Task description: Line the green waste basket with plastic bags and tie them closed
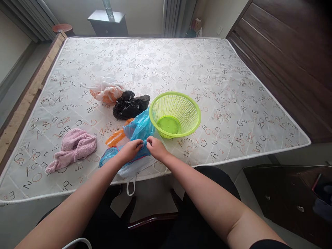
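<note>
Near the front edge of the mattress, my left hand [132, 149] and my right hand [155, 147] are close together, both pinching a blue plastic bag [140, 124]. The bag is crumpled and spreads out behind my fingers towards the basket. Beneath and around it lie an orange plastic bag [116, 137] and a white plastic bag [135, 168], whose handle loop hangs over the mattress edge. A lime-green plastic basket [178, 133] stands just beyond my right hand, with a few small specks inside.
Further back on the patterned mattress [249, 121] lie a black plastic bag [131, 106] and a white-and-orange plastic bag [106, 90]. A pink towel [75, 147] is bunched at left. A wooden headboard [285, 62] rises at right; a nightstand [107, 26] stands behind.
</note>
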